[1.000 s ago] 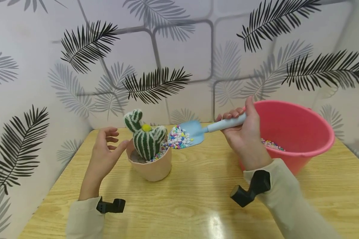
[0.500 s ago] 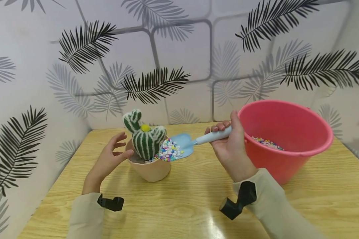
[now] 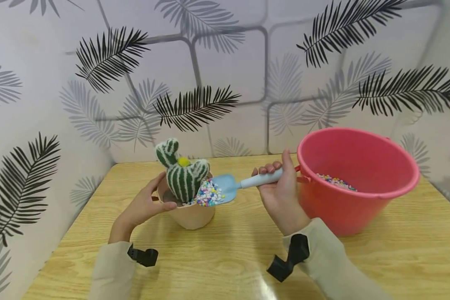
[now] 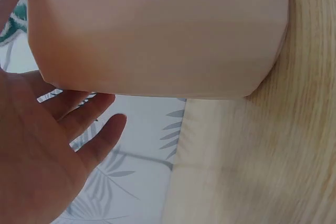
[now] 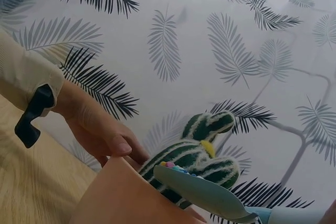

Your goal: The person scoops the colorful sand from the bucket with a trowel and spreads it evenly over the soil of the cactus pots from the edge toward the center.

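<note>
Two changes noted over the last second. First, blue trowel [image 3: 226,186] brought lower and further left, now with blade tip at the right rim of the pale pink pot [image 3: 195,217]. Second, left hand [image 3: 144,205] moved in from clear of the pot to contact, thumb at the near rim, fingers round the left and far side. Judged to mean a pot steadied for the laden blade; coloured pebbles [image 3: 210,193] still heaped there, so load apparently not yet tipped.

Orientation of trowel: long axis slanting across from handle end at right to blade tip at left, and slightly toward the near side; hollow face up. Exact tilt, and any touch between blade and rim, not determinable.

Right-hand grip: closed firmly round the handle, right hand [image 3: 279,195] with fingers curled and thumb raised. Left-hand grip: part-spread, lightly bent about the pot's edge; force not determinable.

Location of trowel: above the table [image 3: 210,268], mostly between pot and red bucket [image 3: 345,212]. In the pot: knitted-looking cactus [image 3: 182,183], more or less upright. In the bucket: further pebbles
</note>
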Motion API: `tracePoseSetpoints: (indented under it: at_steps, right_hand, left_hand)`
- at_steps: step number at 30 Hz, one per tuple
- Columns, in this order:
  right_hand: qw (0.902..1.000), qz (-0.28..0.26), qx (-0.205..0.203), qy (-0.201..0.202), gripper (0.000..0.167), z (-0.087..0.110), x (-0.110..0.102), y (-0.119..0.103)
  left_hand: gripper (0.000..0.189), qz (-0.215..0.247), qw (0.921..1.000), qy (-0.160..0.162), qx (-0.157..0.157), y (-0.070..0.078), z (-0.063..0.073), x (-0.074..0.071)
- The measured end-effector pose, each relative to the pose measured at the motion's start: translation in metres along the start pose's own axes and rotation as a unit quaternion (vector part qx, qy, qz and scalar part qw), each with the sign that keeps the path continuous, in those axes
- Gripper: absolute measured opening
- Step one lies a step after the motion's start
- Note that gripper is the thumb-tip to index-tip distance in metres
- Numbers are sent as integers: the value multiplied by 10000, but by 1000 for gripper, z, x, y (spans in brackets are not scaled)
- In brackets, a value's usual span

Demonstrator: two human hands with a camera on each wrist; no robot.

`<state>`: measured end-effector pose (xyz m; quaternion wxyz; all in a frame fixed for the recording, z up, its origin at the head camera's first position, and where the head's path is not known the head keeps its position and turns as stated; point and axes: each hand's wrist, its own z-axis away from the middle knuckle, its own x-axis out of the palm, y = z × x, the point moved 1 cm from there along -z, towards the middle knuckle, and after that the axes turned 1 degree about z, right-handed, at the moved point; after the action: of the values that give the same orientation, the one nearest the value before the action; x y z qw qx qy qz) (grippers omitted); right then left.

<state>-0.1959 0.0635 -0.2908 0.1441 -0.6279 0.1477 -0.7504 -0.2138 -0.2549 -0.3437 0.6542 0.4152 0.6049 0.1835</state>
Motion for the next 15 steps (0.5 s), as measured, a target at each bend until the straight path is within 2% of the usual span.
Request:
tracePoseSetpoints:
  at_steps: [5, 9, 15]
  right_hand:
    - [9999, 58, -113, 48, 49, -3, -2, 4]
    - [9997, 65, -74, 232, 50, -7, -5, 7]
    - [9995, 34, -136, 268, 50, -9, -6, 12]
  left_hand:
    - [99, -292, 9993, 60, -215, 6, 1, 0]
    - [102, -460, 9982, 107, -366, 11, 3, 2]
    - [106, -697, 9956, 325, -530, 17, 9, 6]
